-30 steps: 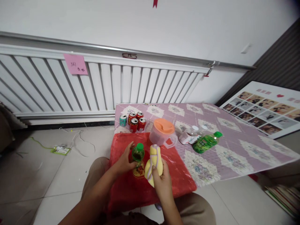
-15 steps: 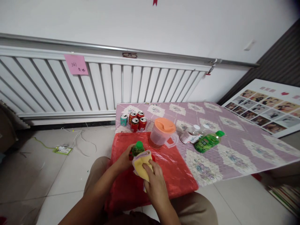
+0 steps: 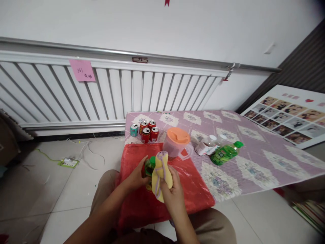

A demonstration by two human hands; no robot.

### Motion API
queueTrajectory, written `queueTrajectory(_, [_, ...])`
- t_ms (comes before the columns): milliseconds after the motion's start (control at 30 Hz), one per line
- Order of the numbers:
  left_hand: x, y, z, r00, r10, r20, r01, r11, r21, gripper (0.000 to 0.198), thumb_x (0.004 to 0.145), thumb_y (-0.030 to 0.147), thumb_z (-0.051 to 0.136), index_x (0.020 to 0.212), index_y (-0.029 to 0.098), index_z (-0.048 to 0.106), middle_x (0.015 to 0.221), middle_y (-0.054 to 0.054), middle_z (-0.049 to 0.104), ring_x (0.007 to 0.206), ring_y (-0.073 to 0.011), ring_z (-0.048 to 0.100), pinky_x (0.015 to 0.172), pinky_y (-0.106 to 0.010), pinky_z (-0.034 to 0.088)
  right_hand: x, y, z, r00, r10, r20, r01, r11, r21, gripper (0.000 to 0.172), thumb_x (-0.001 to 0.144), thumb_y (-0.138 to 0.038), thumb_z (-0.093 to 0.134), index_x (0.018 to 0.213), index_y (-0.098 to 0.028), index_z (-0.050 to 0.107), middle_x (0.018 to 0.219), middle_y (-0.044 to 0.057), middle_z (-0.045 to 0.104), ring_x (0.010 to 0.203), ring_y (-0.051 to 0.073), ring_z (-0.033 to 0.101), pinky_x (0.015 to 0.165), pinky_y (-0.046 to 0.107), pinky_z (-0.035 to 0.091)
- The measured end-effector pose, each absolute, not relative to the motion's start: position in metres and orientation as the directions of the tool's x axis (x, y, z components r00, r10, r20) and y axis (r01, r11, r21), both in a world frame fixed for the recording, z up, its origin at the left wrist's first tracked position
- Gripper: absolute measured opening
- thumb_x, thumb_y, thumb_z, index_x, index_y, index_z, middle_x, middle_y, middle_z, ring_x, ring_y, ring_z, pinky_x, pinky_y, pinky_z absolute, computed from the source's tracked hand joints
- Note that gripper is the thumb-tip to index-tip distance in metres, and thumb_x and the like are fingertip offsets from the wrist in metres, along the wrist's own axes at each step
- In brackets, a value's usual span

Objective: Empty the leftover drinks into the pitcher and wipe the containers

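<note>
From here I see the right hand [image 3: 174, 189] pinching the purple-edged yellow cloth [image 3: 159, 171], now upright, no longer slanted across the green-capped bottle [image 3: 149, 167] the left hand [image 3: 138, 177] grips.

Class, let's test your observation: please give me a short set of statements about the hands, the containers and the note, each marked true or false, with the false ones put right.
1. The right hand holds a yellow cloth. True.
2. The jug has an orange lid. True.
3. The left hand is on the jug. False: it is on a bottle with a green cap.
4. Five cans stand upright. True.
5. All the cans are red. False: one is teal.
6. The pink note on the radiator is blank. False: it bears writing.
</note>
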State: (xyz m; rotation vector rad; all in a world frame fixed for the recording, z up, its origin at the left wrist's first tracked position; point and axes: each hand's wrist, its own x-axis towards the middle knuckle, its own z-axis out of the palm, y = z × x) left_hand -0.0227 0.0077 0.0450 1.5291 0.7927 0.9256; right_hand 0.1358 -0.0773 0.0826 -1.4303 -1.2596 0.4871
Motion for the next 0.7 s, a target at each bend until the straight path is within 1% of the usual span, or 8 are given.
queueTrajectory(100, [-0.022,0.009,0.046,0.505,0.851,0.146,-0.072,-0.127,0.989,0.07,0.075,0.026,0.076,0.137,0.02,0.044,0.133,-0.015,0.059,0.121,-0.0292,0.06,0.105,-0.048,0.046,0.131,-0.075,0.068,0.325,0.888,0.324,0.42,0.172,-0.891,0.047,0.082,-0.027,0.058,0.128,-0.02,0.056,0.135,0.013,0.057,0.129,0.027,0.051,0.111,0.049,0.04])
queueTrajectory(167, [-0.02,0.008,0.042,0.432,0.891,0.144,-0.013,-0.153,0.988,0.067,0.073,0.025,0.077,0.133,0.019,0.047,0.132,-0.015,0.059,0.122,-0.03,0.058,0.106,-0.05,0.045,0.134,-0.076,0.058,0.358,0.903,0.239,0.382,0.092,-0.92,0.047,0.08,-0.031,0.059,0.126,-0.018,0.057,0.13,0.014,0.061,0.123,0.028,0.057,0.107,0.049,0.044])
queueTrajectory(300, [-0.016,0.003,0.031,0.243,0.953,0.183,0.181,-0.23,0.956,0.081,0.063,0.02,0.082,0.135,0.019,0.045,0.139,-0.015,0.053,0.133,-0.0345,0.047,0.117,-0.057,0.031,0.142,-0.08,0.053,0.428,0.903,0.033,0.23,-0.074,-0.97,0.044,0.08,-0.04,0.06,0.119,-0.019,0.06,0.111,0.01,0.071,0.101,0.027,0.068,0.09,0.044,0.055])
queueTrajectory(367, [-0.017,0.002,0.03,0.233,0.953,0.194,0.209,-0.245,0.947,0.091,0.06,0.018,0.082,0.141,0.019,0.039,0.145,-0.016,0.047,0.139,-0.0354,0.04,0.12,-0.057,0.025,0.144,-0.082,0.06,0.459,0.889,-0.014,0.162,-0.099,-0.982,0.045,0.081,-0.044,0.06,0.12,-0.02,0.059,0.109,0.009,0.072,0.097,0.026,0.07,0.087,0.042,0.056])
queueTrajectory(433, [-0.022,0.003,0.033,0.296,0.94,0.17,0.175,-0.229,0.958,0.096,0.064,0.018,0.08,0.146,0.019,0.032,0.151,-0.016,0.04,0.143,-0.0344,0.036,0.121,-0.055,0.024,0.142,-0.084,0.072,0.479,0.878,-0.027,0.104,-0.088,-0.991,0.047,0.083,-0.046,0.06,0.123,-0.021,0.057,0.11,0.008,0.072,0.096,0.025,0.07,0.086,0.041,0.056])
queueTrajectory(533, [-0.033,0.009,0.041,0.438,0.892,0.11,0.08,-0.16,0.984,0.092,0.071,0.019,0.075,0.15,0.02,0.027,0.153,-0.015,0.04,0.141,-0.0317,0.041,0.119,-0.051,0.032,0.134,-0.085,0.089,0.491,0.871,-0.011,0.047,-0.039,-0.998,0.051,0.084,-0.046,0.06,0.129,-0.022,0.052,0.114,0.009,0.071,0.098,0.025,0.07,0.088,0.041,0.056])
queueTrajectory(633, [-0.038,0.012,0.046,0.497,0.861,0.11,0.027,-0.142,0.99,0.077,0.075,0.019,0.072,0.143,0.021,0.038,0.145,-0.013,0.05,0.134,-0.0287,0.05,0.115,-0.048,0.039,0.121,-0.084,0.093,0.446,0.894,0.035,0.061,0.008,-0.998,0.053,0.087,-0.043,0.058,0.135,-0.022,0.048,0.119,0.01,0.069,0.102,0.025,0.069,0.089,0.041,0.056])
queueTrajectory(700, [-0.036,0.011,0.045,0.477,0.868,0.14,0.015,-0.167,0.986,0.064,0.077,0.019,0.07,0.136,0.02,0.045,0.137,-0.012,0.056,0.127,-0.0268,0.055,0.112,-0.046,0.042,0.115,-0.081,0.086,0.415,0.902,0.122,0.148,0.065,-0.987,0.051,0.088,-0.039,0.057,0.135,-0.023,0.049,0.128,0.011,0.064,0.112,0.025,0.065,0.094,0.042,0.054])
